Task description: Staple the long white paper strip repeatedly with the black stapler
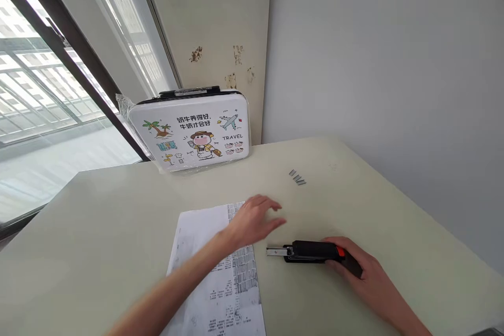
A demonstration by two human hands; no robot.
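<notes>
My right hand (pixel 364 272) clasped a black-and-red stapler (pixel 312 251).
My left hand (pixel 255 219), open, overhung the printed white paper (pixel 205 224)'s edge and cream tabletop (pixel 338 205).

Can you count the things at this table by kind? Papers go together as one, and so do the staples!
Case: 1
Stapler: 1
Paper lot: 1
Staple bunch: 1
Total: 4

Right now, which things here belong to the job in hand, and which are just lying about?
Likely in the job:
black stapler, in the right hand, metal tray sticking out
staple strips
printed paper

Apparently just lying about:
white cartoon TRAVEL case
clear plastic wrap around it
</notes>
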